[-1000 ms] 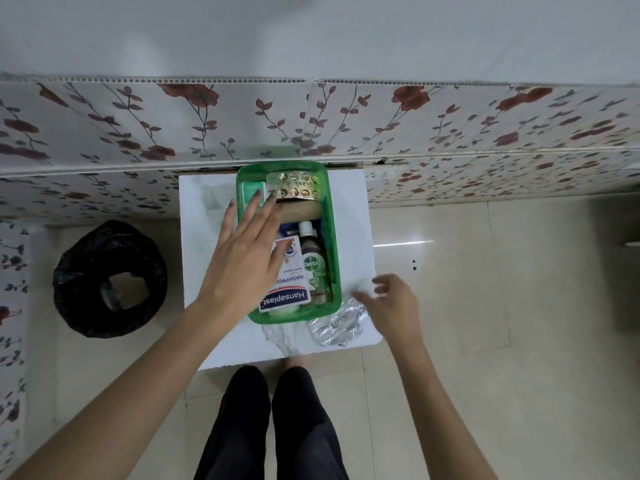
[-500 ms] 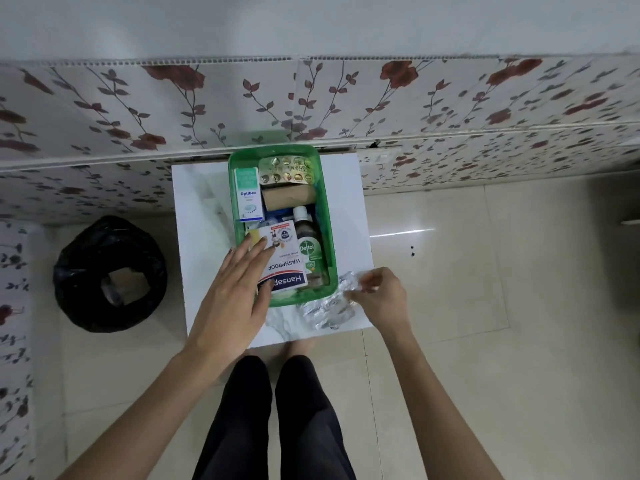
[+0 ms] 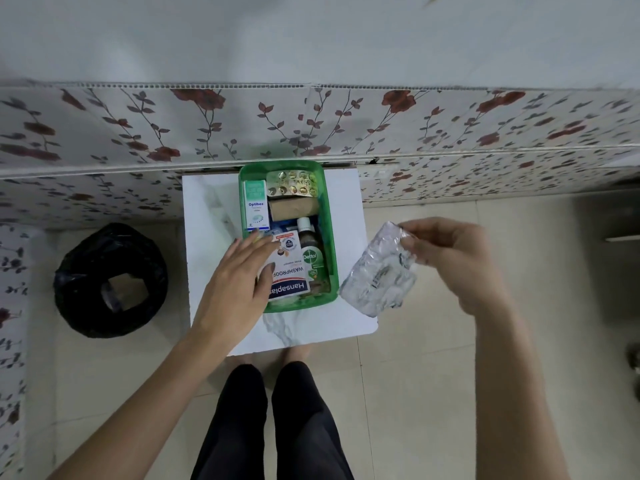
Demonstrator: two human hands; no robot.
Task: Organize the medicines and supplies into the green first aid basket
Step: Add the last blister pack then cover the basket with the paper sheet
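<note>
Here, a packet held beside the basket.
Right hand [image 3: 460, 261] pinches silver packet [image 3: 379, 275]; left hand [image 3: 239, 282] lies flat, fingers spread, on green basket [image 3: 329, 237].

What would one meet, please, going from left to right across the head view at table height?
Black bin → left hand → green basket → silver packet → right hand.
</note>
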